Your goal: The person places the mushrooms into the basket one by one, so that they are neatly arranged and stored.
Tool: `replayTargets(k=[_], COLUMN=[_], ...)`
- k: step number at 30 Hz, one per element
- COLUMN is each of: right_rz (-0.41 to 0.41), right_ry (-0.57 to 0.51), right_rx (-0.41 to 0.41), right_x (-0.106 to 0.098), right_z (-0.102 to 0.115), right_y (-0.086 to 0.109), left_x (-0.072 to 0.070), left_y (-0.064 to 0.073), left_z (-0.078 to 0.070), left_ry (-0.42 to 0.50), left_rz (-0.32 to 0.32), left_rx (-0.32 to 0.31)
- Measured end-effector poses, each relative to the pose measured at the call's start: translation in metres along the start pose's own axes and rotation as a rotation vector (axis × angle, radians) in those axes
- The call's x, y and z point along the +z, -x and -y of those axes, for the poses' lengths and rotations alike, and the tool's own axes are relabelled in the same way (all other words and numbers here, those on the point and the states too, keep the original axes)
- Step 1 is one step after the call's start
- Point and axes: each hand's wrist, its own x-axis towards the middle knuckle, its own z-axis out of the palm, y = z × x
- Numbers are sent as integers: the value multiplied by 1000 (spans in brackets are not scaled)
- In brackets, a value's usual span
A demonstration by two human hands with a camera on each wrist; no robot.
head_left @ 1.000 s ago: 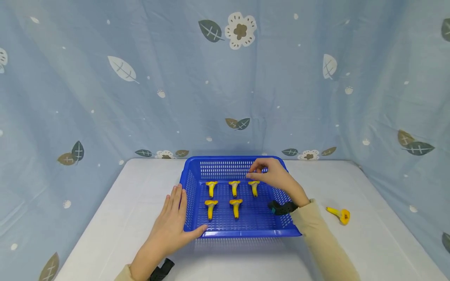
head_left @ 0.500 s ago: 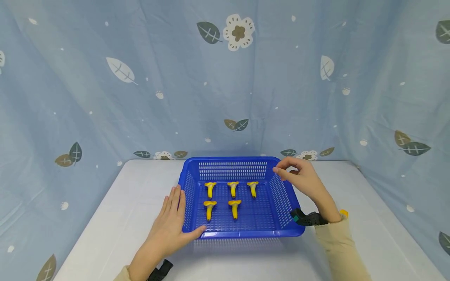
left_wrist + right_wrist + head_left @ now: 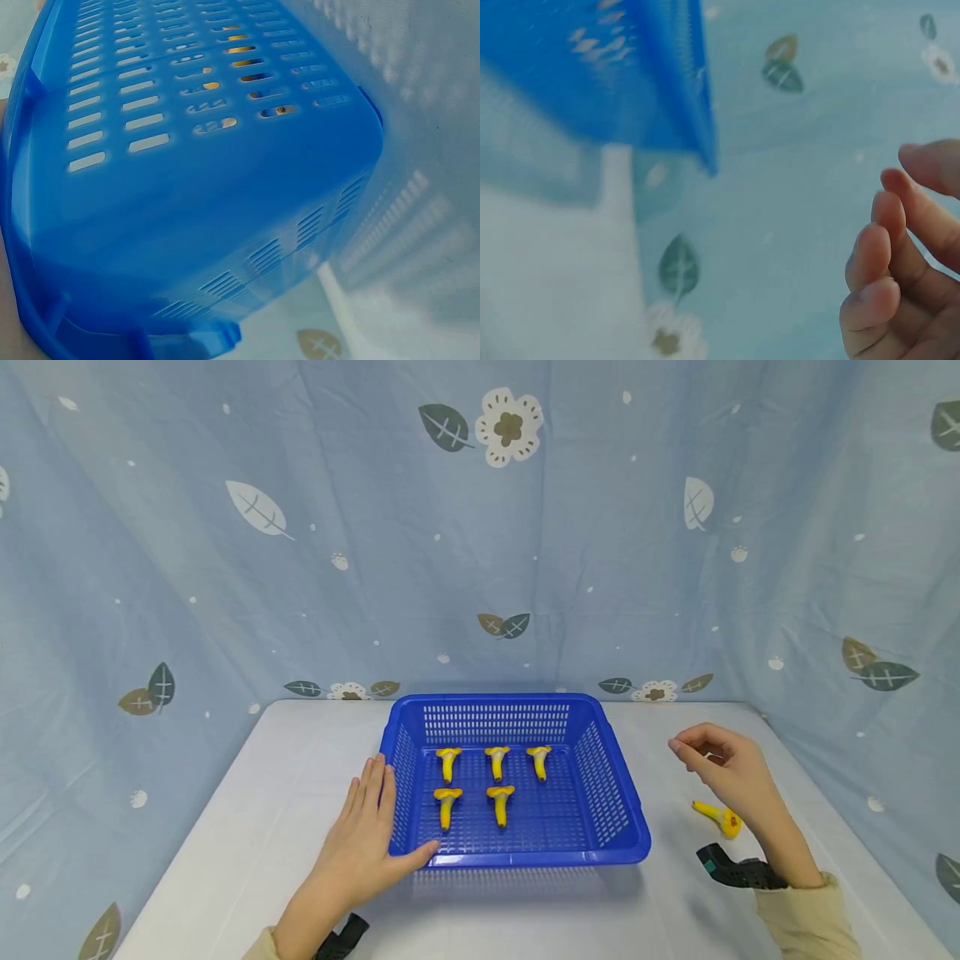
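Note:
A blue plastic basket (image 3: 513,860) with slotted walls stands on the white table. Several yellow chanterelle mushrooms lie on its floor: a back row of three, including a right one (image 3: 539,762), and two in front, one of them in the middle (image 3: 501,806). My left hand (image 3: 358,839) rests against the basket's left front corner, fingers straight along the side and thumb on the front rim. Right of the basket my right hand (image 3: 731,777) hovers with loosely bent fingers, holding nothing. Another chanterelle (image 3: 718,818) lies on the table just below that hand in the head view.
The white tabletop (image 3: 525,918) runs around the basket on all sides. A blue curtain (image 3: 360,568) with leaf and flower prints hangs behind the table's far edge. Each wrist wears a black strap, such as the right one (image 3: 742,868).
My right hand has moved from over the basket's back right part to the right, out past the rim and above the table. The left hand stays on the basket; the mushrooms have not moved.

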Motion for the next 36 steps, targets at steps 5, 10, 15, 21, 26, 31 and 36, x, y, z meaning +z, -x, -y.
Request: replayTargets(k=[5, 10, 15, 21, 26, 31, 36], right_rz=[-51, -123, -44, 118, 190, 157, 64], right_ry=[51, 85, 85, 80, 65, 108, 119], right_rx=[109, 286, 491, 625, 644, 630, 626], right_x=[-9, -9, 0, 6, 7, 12, 19], right_z=[-27, -53, -75, -90, -95, -99, -107], right_y=[23, 44, 58, 64, 67, 69, 75], left_x=[0, 0, 0, 0, 1, 1, 1], left_y=[0, 0, 0, 0, 0, 0, 0], left_z=[0, -1, -1, 0, 0, 0, 0], left_ry=[0, -3, -3, 1, -5, -2, 2], left_rz=[-1, -8, -9, -13, -10, -6, -7], left_rx=[-1, 2, 2, 2, -2, -4, 2])
